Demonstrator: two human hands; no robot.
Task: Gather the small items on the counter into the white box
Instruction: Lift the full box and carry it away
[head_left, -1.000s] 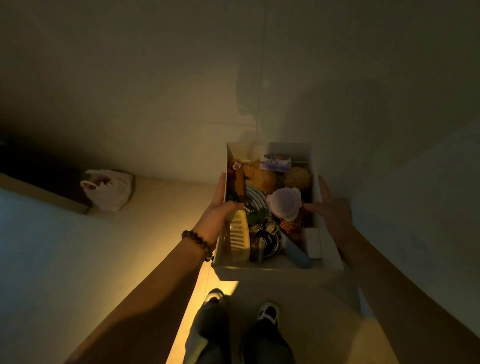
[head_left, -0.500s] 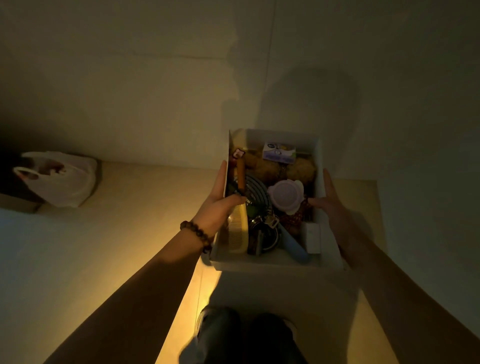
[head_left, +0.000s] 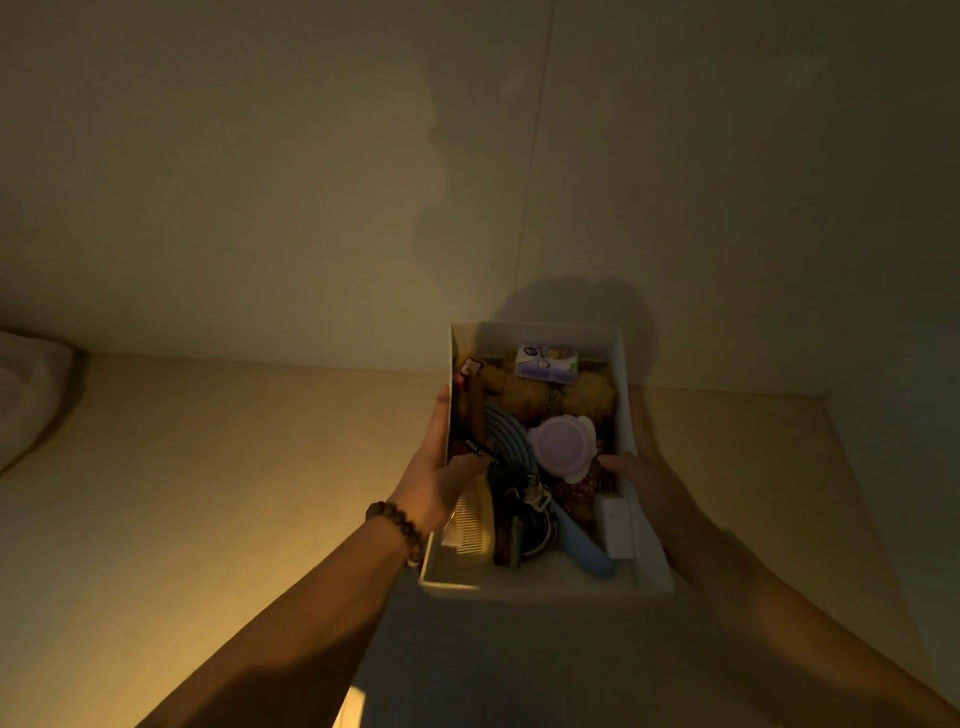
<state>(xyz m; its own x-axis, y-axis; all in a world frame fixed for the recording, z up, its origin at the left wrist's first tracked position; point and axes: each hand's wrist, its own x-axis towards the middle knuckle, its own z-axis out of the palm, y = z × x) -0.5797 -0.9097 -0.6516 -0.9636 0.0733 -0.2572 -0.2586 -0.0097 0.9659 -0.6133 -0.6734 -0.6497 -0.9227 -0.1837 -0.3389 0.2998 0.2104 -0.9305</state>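
Note:
The white box (head_left: 540, 584) is held in the air in front of me, over the near edge of a pale counter (head_left: 234, 467). My left hand (head_left: 434, 467) grips its left wall, thumb hooked inside, fingers along the outside. On the right wall my right hand (head_left: 647, 475) holds the same way, thumb over the rim. Inside lie a yellow comb (head_left: 470, 522), a round pink lid (head_left: 561, 447), a grey coiled mat (head_left: 506, 439), a small purple packet (head_left: 545, 364), a blue tube (head_left: 584, 545) and a white block (head_left: 615, 525).
A plain wall (head_left: 311, 182) rises behind the counter. A white plastic bag (head_left: 31, 384) sits at the far left edge of the view. The room is dim, with warm light from below left.
The box has stayed in both hands while the view shifted: the bag slid left out to the frame's edge, my feet dropped out of sight, and the counter now lies under the box.

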